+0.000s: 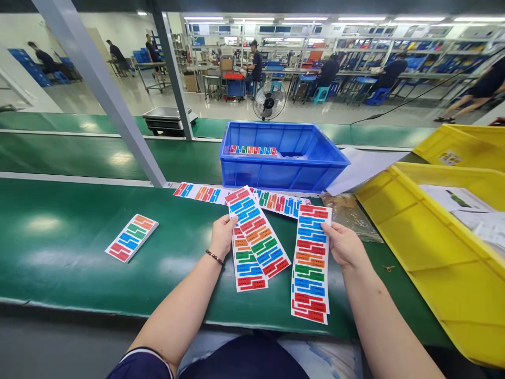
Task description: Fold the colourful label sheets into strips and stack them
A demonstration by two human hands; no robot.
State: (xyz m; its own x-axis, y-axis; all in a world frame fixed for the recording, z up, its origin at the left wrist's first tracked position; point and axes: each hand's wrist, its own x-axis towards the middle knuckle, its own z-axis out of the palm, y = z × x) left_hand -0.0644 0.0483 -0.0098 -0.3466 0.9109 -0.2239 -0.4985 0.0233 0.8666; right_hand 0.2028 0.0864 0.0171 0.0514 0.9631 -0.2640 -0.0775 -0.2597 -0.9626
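My left hand (pixel 223 235) pinches the upper end of printed label sheets (pixel 261 237), fanned so that two strips of red, blue, orange and green show. At the right, my right hand (pixel 344 244) grips further label sheets (pixel 311 263) by their upper right edge; a second sheet peeks out at the bottom. Behind both hands, more label strips (pixel 208 193) lie across the green table (pixel 177 284), partly covered by the held sheets. Off to the left rests a small stack of shorter label sheets (pixel 132 238).
A blue bin (pixel 284 173) with label sheets inside stands beyond my hands. Yellow bins (pixel 430 263) line the right side, beside a clear plastic bag (pixel 351 216) and white paper (pixel 363 166). A grey post (pixel 106 95) rises at the left. A fan (pixel 269 101) and several people are farther back.
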